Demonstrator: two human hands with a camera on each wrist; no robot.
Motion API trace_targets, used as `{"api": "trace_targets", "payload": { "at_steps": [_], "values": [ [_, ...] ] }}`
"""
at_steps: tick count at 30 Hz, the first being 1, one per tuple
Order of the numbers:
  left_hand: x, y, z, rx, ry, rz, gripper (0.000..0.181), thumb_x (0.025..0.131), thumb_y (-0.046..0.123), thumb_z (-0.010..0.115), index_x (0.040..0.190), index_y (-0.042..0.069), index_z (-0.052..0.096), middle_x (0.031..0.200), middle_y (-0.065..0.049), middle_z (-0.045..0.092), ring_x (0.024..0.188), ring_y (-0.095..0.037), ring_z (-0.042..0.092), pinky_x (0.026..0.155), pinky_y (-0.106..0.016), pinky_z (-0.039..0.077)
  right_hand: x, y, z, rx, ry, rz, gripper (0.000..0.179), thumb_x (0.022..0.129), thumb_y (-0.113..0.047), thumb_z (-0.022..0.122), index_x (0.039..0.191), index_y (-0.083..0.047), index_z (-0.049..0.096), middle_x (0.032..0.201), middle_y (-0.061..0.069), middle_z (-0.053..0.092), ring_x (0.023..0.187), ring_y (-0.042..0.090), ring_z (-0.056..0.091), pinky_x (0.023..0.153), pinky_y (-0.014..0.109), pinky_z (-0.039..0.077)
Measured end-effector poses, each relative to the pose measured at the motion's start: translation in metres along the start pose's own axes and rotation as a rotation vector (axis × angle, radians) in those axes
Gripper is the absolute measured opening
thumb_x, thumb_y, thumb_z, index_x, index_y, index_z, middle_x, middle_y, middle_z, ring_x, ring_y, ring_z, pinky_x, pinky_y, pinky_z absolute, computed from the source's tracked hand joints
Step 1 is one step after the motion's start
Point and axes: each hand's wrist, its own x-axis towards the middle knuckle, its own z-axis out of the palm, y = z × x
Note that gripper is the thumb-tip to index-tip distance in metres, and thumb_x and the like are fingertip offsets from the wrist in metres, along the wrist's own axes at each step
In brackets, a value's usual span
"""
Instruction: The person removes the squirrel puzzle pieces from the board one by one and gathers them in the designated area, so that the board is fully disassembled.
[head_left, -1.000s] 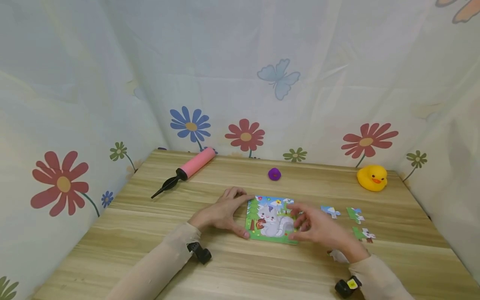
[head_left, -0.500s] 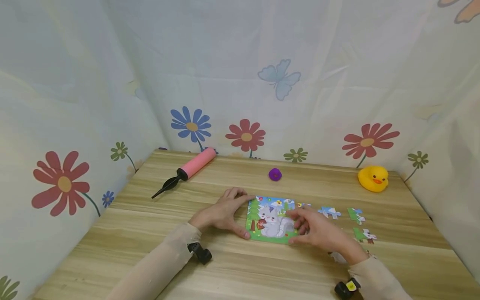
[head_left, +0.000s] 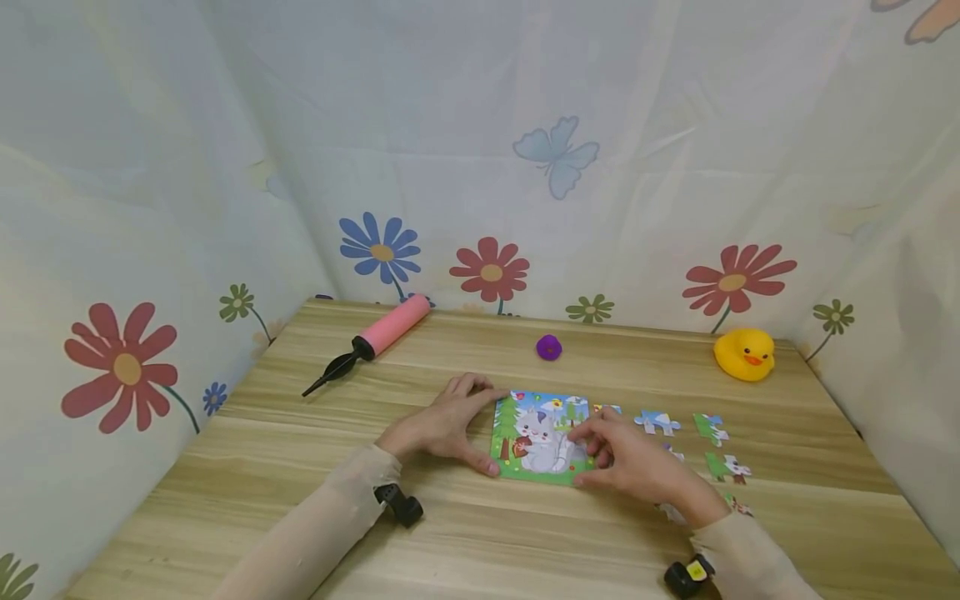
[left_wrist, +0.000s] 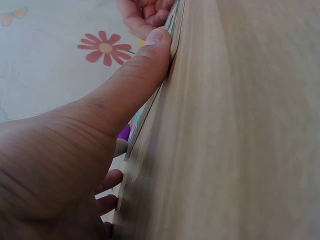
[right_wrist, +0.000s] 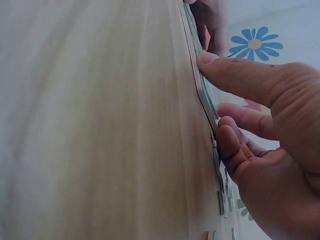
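A square jigsaw puzzle (head_left: 536,458) with a grey squirrel holding a nut lies flat on the wooden table. Along its left side rests my left hand (head_left: 442,429), thumb by the lower corner and index finger by the upper one. The left wrist view shows that thumb (left_wrist: 142,67) straight against the puzzle's edge. My right hand (head_left: 637,462) is at the right side, its index fingertip over the squirrel's tail and its thumb at the lower edge. In the right wrist view the thumb (right_wrist: 235,72) presses on the edge, other fingers bent beside it. The right hand partly hides the puzzle's right side.
Several loose puzzle pieces lie to the right, among them a blue piece (head_left: 657,422), a green one (head_left: 710,428) and another (head_left: 729,467). Behind are a small purple object (head_left: 549,347), a yellow rubber duck (head_left: 744,355) and a pink hand pump (head_left: 396,325).
My right hand has shifted slightly left and its index finger has come down across the puzzle, uncovering a loose piece beside the upper right corner. My left hand has stayed in place.
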Motion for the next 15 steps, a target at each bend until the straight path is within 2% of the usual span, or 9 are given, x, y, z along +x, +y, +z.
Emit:
{"api": "trace_targets", "payload": {
  "at_steps": [6,15],
  "values": [
    [0.0005,0.0000,-0.0004,-0.001,-0.001,0.003,0.122,0.077,0.063,0.098,0.175,0.023,0.039,0.170,-0.011,0.030,0.157,-0.036,0.026,0.131,-0.062,0.030,0.0005,0.0011,0.0004,-0.002,0.003,-0.001,0.054,0.090,-0.026,0.097,0.131,-0.010,0.066,0.110,0.000,0.063,0.094,0.016,0.060,0.080,0.025,0.057],
    [-0.0006,0.0015,-0.0009,0.005,-0.001,0.004,0.121,0.077,0.064,0.098,0.175,0.023,0.039,0.171,-0.011,0.030,0.157,-0.036,0.026,0.131,-0.062,0.030,0.0012,-0.0020,0.0012,0.029,0.003,0.016,0.055,0.089,-0.024,0.098,0.131,-0.007,0.067,0.107,-0.001,0.066,0.091,0.016,0.058,0.079,0.025,0.055]
  ]
}}
